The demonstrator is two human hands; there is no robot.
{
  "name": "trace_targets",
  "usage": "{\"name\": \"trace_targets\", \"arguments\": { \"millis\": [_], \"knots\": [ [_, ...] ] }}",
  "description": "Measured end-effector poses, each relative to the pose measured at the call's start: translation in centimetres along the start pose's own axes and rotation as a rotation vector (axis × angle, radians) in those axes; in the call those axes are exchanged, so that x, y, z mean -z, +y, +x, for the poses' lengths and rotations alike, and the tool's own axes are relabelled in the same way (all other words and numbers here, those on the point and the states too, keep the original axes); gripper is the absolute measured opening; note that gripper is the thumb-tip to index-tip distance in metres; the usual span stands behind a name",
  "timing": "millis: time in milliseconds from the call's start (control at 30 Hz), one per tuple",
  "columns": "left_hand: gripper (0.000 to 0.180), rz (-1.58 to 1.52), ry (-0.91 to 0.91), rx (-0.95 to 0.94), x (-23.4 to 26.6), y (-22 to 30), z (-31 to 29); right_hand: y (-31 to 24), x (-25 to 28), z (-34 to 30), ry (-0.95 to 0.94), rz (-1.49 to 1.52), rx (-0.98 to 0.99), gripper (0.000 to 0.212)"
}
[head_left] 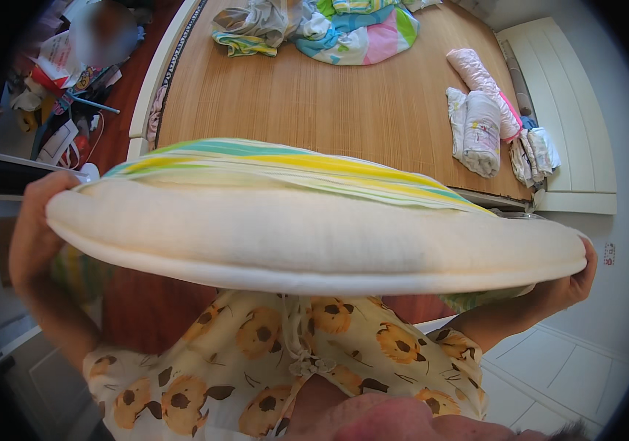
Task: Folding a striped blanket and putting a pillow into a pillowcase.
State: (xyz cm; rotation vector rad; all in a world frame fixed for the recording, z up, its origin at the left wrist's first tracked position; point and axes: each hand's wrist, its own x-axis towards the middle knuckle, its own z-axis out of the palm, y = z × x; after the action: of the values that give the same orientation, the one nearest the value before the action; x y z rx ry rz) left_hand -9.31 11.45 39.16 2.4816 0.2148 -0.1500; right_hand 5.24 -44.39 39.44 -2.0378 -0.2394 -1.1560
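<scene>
A long white pillow (307, 231) stretches across the view, held up between my two hands in front of my chest. A pillowcase (329, 169) with yellow, green and white stripes covers its far side, and the pillow's near part is bare. My left hand (41, 209) is closed round the pillow's left end. Round the right end, my right hand (583, 275) is closed too, its fingers partly behind the pillow. Bits of striped cloth hang below, near both forearms. Whether my fingers also grip the pillowcase cannot be made out.
Beyond the pillow lies a bed with a tan woven mat (292, 103). Crumpled bedding (358, 37) is at its far end. Rolled white quilts (480, 132) and folded cloths (535, 154) lie at the right, by a cream headboard (572, 117). Clutter (72, 81) fills the far left.
</scene>
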Motion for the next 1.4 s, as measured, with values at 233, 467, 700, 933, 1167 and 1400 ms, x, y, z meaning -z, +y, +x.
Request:
{"name": "trace_targets", "arguments": {
  "millis": [233,467,700,933,1167,1400],
  "knots": [
    [0.027,0.113,0.077,-0.021,4.5,-0.5,1.5,8.4,-10.6,1.4,-0.916,-0.081,-0.188,0.025],
    [0.029,0.197,-0.307,0.107,-4.7,-9.3,7.8,20.5,-24.4,-21.2,-1.144,-0.337,-0.142,0.055],
    [0.024,0.431,-0.088,0.104,-9.6,-18.6,10.8,22.4,-16.7,-26.3,-0.725,-0.411,0.077,0.041],
    [0.042,0.808,0.415,0.073,-14.9,-16.9,17.7,34.5,-6.9,-29.6,-0.669,-0.62,-0.624,0.037],
    [0.052,0.436,0.09,-0.361,-33.4,-1.9,24.2,43.1,-5.5,-36.9,-0.617,-0.225,-1.338,0.065],
    [0.055,0.229,-0.254,-0.493,-45.3,8.2,26.2,42.2,-9.4,-36.3,-0.646,0.108,-1.514,0.069]
  ]
}}
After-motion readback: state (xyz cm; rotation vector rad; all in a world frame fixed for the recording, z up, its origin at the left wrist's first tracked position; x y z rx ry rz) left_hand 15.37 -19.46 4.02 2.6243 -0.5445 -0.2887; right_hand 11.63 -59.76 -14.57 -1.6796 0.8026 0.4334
